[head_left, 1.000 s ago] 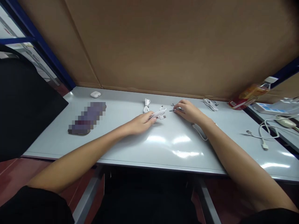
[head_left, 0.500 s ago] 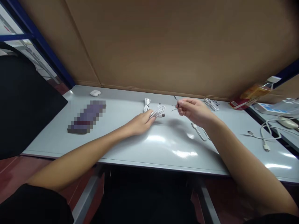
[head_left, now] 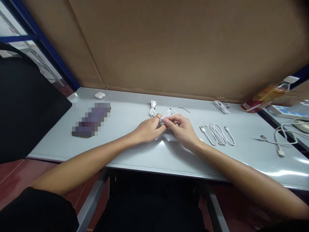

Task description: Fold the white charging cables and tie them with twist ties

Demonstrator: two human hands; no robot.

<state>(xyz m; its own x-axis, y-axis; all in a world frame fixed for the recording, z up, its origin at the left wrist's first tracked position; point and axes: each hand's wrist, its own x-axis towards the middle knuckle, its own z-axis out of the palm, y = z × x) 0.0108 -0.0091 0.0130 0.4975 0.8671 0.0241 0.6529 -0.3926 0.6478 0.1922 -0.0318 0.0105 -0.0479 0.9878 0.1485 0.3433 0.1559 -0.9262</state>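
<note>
My left hand (head_left: 147, 130) is closed around a folded white USB cable (head_left: 172, 112), whose loops and a plug stick out past the fingers. A thin black twist tie (head_left: 159, 118) crosses the bundle beside the left fingers. My right hand (head_left: 183, 131) meets the left one, thumb and fingers pinched at the tie and cable; its fingertips partly hide the spot. Just behind the hands lies a white cable bundle (head_left: 153, 108) bound with a black tie. Another loose black twist tie (head_left: 184, 110) rests on the table beyond my right hand.
On the grey table (head_left: 125, 151) lies a loosely coiled white cable (head_left: 218, 133) at right. A bundled cable (head_left: 221, 107), bottle (head_left: 267, 95) and loose cable (head_left: 285, 141) are farther right. To the left are a white earbud case (head_left: 100, 95) and a blurred-out object (head_left: 93, 120).
My right hand has come left and down to the cable in my left hand. One black twist tie has been let go onto the table; another now crosses the cable.
</note>
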